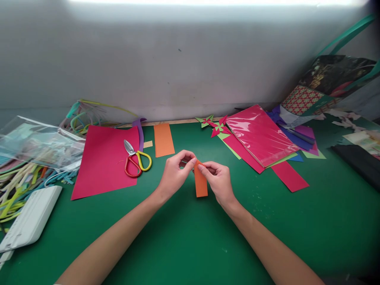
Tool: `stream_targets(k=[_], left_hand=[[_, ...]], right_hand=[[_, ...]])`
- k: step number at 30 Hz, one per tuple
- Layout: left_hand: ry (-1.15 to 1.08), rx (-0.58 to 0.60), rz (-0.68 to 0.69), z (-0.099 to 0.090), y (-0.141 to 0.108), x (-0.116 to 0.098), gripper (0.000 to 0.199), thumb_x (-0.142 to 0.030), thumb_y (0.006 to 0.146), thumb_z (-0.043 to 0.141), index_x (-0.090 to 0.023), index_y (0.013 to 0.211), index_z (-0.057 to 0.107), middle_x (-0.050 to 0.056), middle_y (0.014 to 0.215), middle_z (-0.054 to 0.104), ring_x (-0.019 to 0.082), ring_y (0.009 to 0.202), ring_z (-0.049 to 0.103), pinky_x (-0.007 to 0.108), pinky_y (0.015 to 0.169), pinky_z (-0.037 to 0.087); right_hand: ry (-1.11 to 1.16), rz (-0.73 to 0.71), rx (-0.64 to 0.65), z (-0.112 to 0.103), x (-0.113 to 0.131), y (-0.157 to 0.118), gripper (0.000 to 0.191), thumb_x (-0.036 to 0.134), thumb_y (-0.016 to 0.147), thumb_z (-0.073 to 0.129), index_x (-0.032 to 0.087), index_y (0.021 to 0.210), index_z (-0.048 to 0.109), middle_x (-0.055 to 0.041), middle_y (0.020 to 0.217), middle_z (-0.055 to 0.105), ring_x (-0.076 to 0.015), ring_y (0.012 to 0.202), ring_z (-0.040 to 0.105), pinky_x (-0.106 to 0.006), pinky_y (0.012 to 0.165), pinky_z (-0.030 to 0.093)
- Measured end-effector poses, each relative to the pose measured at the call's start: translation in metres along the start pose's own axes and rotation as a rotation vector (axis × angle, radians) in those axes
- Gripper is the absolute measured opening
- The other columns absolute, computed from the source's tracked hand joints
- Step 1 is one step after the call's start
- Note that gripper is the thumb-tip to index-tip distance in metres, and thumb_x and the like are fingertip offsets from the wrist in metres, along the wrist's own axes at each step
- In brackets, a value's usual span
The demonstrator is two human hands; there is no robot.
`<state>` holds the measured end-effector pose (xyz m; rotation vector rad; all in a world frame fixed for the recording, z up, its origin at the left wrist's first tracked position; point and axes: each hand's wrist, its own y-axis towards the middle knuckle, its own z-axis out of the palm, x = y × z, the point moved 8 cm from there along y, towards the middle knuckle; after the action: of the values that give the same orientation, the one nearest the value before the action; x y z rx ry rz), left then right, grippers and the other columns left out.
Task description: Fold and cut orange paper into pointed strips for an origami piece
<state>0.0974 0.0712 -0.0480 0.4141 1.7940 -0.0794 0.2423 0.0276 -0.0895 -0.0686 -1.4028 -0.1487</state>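
A narrow orange paper strip [201,184] hangs between my two hands above the green table, its lower end free. My left hand [179,168] pinches the strip's upper end between thumb and fingers. Close beside it, my right hand [218,178] grips the upper right edge of the same strip. Whether the paper is folded over at the top is hidden by my fingers. Another orange paper piece [164,140], wider, lies flat behind my left hand. Scissors [137,160] with one red and one yellow handle rest partly on a red sheet [103,162] to the left.
Folded red-and-green paper stars [218,126] sit near the wall. A plastic-wrapped red paper pack [263,136] lies right of them, over loose sheets. At the left are a white power strip or similar device [32,217] and a heap of paper strips [18,190]. A patterned bag [308,99] stands back right.
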Motion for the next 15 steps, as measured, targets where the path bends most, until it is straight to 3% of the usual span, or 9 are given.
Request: stream_targets(k=[15], left_hand=[[0.019, -0.020, -0.007, -0.0033, 0.0008, -0.0001, 0.019, -0.038, 0.099, 0.065, -0.020, 0.094, 0.068, 0.002, 0.090, 0.071, 0.017, 0.081, 0.069, 0.028, 0.075, 0.057]], right_hand=[[0.003, -0.019, -0.019, -0.0004, -0.0002, -0.0005, 0.020, 0.043, 0.090, 0.080, 0.024, 0.095, 0.083, -0.0057, 0.094, 0.083, -0.0254, 0.087, 0.079, -0.036, 0.080, 0.063]])
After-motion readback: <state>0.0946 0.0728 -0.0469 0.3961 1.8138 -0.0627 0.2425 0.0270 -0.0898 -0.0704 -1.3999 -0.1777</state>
